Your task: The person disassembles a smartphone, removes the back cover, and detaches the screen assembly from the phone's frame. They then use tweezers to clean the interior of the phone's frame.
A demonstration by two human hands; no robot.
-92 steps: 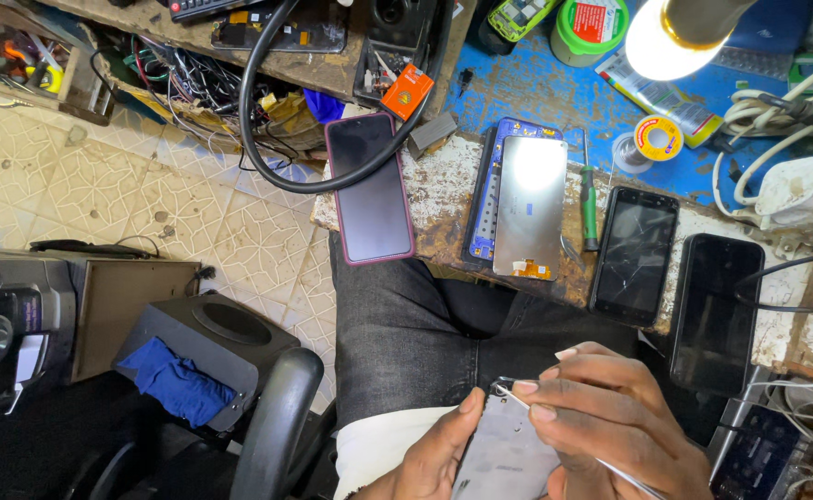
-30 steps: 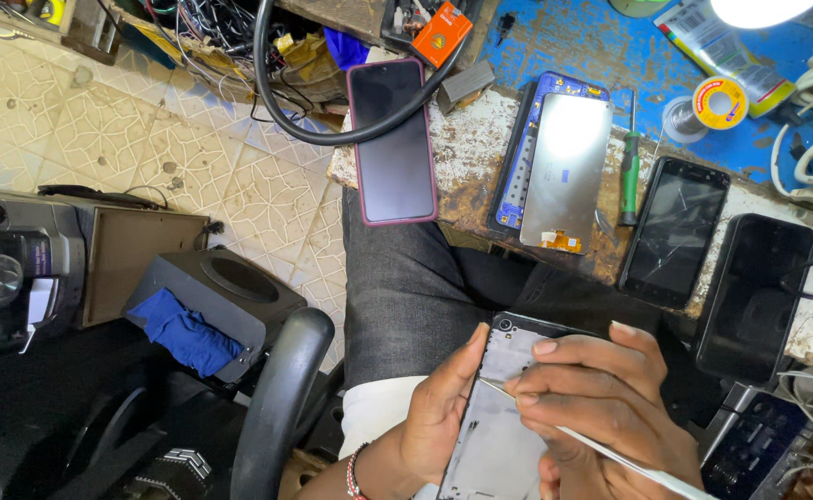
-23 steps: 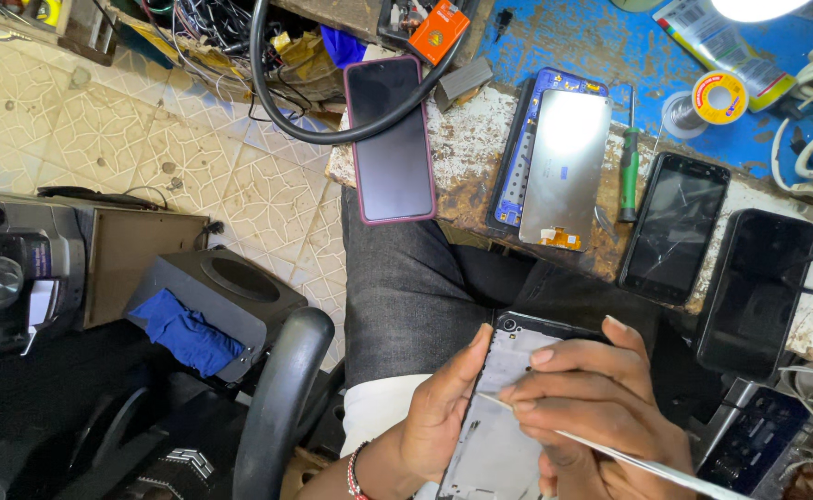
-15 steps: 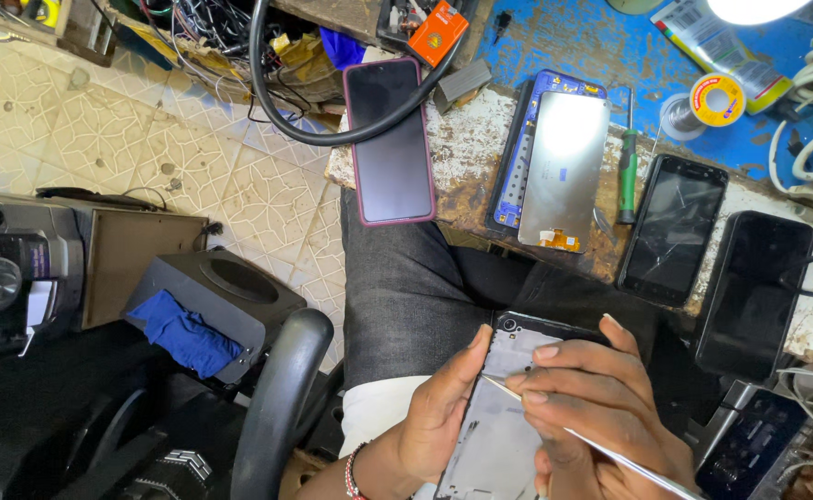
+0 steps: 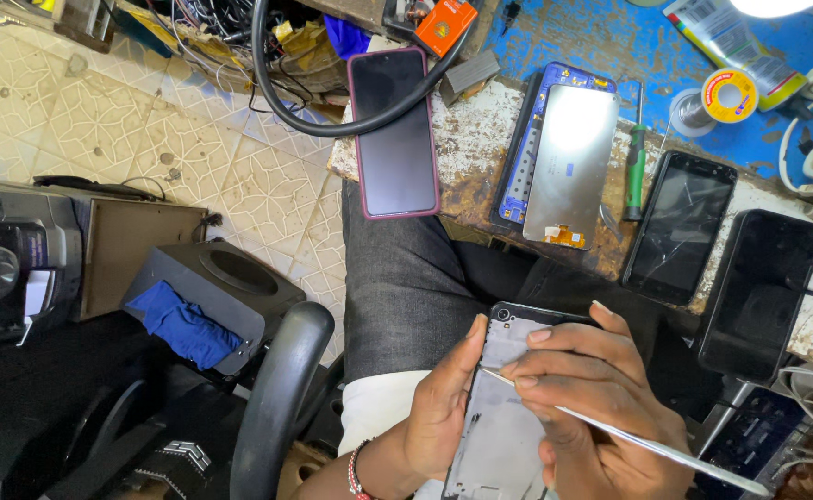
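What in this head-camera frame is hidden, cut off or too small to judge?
- Opened phone: its lower end runs off the bottom edge; the right hand covers its right side.
- Thin tool: whether its tip touches the phone is too small to tell.
- Left hand: its fingers lie behind the phone.
- Lamp: cut by the top edge, glare washes it out.
- Dark phone: what is on its screen cannot be made out.

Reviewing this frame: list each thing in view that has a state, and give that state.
Opened phone: back cover off, held over the lap.
Left hand: gripping the phone's left edge.
Right hand: pinching thin metal tool, tip on the phone.
Maroon-cased phone: screen dark, overhanging bench edge.
Loose display panel: detached, lying on blue frame.
Cracked phone: screen dark.
Green screwdriver: lying unused.
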